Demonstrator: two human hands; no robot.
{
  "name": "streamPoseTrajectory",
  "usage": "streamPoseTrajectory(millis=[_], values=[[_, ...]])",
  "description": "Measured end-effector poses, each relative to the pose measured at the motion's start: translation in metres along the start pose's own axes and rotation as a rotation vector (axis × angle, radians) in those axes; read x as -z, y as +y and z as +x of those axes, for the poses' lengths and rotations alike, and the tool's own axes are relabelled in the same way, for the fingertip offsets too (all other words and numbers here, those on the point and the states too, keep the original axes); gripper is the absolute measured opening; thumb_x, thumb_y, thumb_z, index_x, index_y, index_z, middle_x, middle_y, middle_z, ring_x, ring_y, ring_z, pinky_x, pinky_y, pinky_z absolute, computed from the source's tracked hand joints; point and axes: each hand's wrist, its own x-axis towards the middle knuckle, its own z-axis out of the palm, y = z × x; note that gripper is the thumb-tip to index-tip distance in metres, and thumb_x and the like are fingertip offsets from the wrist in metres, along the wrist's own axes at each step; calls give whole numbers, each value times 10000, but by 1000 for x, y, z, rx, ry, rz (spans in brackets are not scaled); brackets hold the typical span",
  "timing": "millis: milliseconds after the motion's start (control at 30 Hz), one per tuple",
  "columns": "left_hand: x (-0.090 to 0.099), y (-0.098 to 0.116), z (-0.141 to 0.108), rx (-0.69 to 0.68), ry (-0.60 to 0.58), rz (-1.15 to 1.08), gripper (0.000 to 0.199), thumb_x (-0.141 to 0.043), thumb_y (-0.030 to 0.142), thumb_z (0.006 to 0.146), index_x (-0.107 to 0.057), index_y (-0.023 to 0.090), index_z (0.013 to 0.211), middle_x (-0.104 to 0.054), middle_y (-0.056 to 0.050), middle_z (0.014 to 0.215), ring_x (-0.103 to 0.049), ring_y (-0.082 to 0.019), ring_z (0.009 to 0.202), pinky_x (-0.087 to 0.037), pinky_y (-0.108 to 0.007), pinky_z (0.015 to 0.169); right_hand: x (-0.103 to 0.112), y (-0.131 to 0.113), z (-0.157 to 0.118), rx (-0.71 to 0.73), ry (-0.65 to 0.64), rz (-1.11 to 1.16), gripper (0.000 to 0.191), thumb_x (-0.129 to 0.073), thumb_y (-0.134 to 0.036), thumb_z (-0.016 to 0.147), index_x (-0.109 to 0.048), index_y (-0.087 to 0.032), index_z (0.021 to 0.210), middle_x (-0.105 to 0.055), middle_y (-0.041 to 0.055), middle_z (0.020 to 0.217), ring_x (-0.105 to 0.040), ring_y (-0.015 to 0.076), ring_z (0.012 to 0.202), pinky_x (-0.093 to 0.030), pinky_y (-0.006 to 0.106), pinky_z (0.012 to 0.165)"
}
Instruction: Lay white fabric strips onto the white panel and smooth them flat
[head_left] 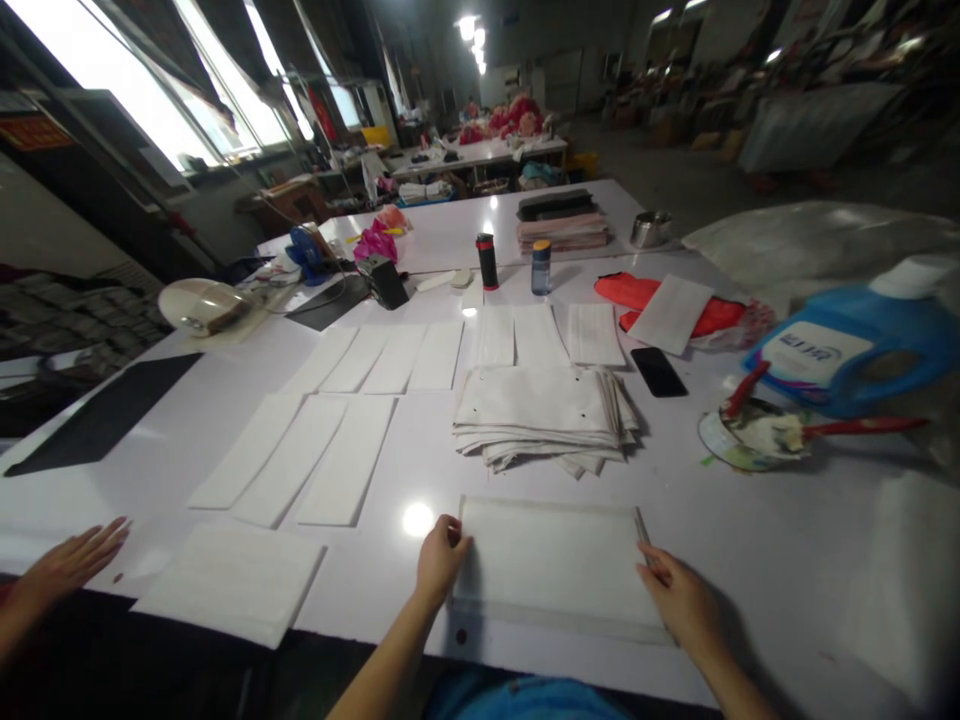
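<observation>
A white rectangular sheet [555, 570] lies flat near the table's front edge. My left hand [442, 555] is closed at its left edge, thumb and fingers pinched together. At the sheet's right edge, my right hand [679, 595] is closed around a thin grey stick-like tool [642, 528], whose tip points away from me. Just beyond the sheet sits a stack of white fabric pieces [536, 410] with uneven edges. Several white panels [349, 460] are laid out in rows to the left, and a thicker white stack [232, 580] lies near the front edge.
Another person's hand [75, 560] rests at the far left. On the right are an open can [724, 445] with red-handled brushes, a blue jug [847, 340] and a black phone [658, 372]. Two bottles [487, 262] stand farther back.
</observation>
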Motion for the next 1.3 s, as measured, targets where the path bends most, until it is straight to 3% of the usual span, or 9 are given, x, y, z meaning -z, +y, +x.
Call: streamPoseTrajectory(millis=[333,433,567,700,867,1000,1067,1133,1300], values=[[-1,2,-3,-68,-9,166,249,-567,194,785,-547,193,1033,-663,-12,752,-619,-146,689,-435,-237,633,-7,9,2,68,6,-97,447,-388,-461,798,-591,-195,1094,-639,20,738,-587,196,632,-443,300,598],[-2,8,-7,-148,47,252,459,-537,120,783,-499,200,1233,-639,-98,1079,-606,-197,962,-455,-313,842,-8,8,3,105,8,-160,413,-383,-398,814,-606,-179,1085,-624,35,725,-582,205,634,-442,307,608],[-12,8,-7,-474,68,579,583,-458,55,811,-453,321,1329,-431,-77,1431,-431,-272,1274,-394,-437,1015,-2,0,4,163,27,-282,367,-421,-317,817,-648,-163,1059,-606,92,801,-584,247,744,-444,346,703],[-38,-2,-5,-668,-32,704,491,-370,92,867,-458,177,1342,-434,-114,1446,-366,-280,1346,-394,-426,1053,6,-18,3,214,45,-622,292,-492,-242,822,-654,-188,1058,-603,108,895,-577,276,850,-442,387,742],[-62,-8,-16,-712,163,620,649,-462,351,873,-279,81,1434,-278,-227,1502,-226,-365,1400,-353,-514,1064,-27,-58,-6,328,109,-809,427,-426,-94,809,-607,-192,1182,-556,117,1243,-499,311,1113,-406,457,881],[-61,-5,-22,-753,215,600,736,-497,466,852,-193,205,1469,-107,-155,1560,-202,-356,1410,-322,-488,1084,-72,-84,-12,636,-63,-626,533,-460,-286,890,-380,-237,1415,-310,31,1484,-255,264,1350,-274,433,1077],[-58,-4,-21,-736,196,615,726,-498,461,854,-194,222,1468,-94,-142,1563,-211,-346,1410,-309,-463,1094,-79,-83,-11,717,-160,-566,616,-473,-413,907,-262,-252,1463,-202,34,1520,-187,257,1378,-225,441,1110],[-56,-4,-21,-714,177,628,722,-495,468,854,-193,235,1468,-89,-140,1563,-214,-346,1409,-306,-461,1096,-72,-71,-7,703,-176,-563,654,-456,-483,916,-215,-244,1474,-149,65,1528,-160,263,1385,-214,463,1113],[-56,-4,-20,-655,179,629,726,-500,484,847,-188,269,1466,-50,-140,1568,-193,-358,1413,-317,-484,1082,-39,-36,4,552,-17,-621,698,-449,-556,898,-311,-143,1443,-180,153,1512,-164,309,1378,-263,490,1089]])
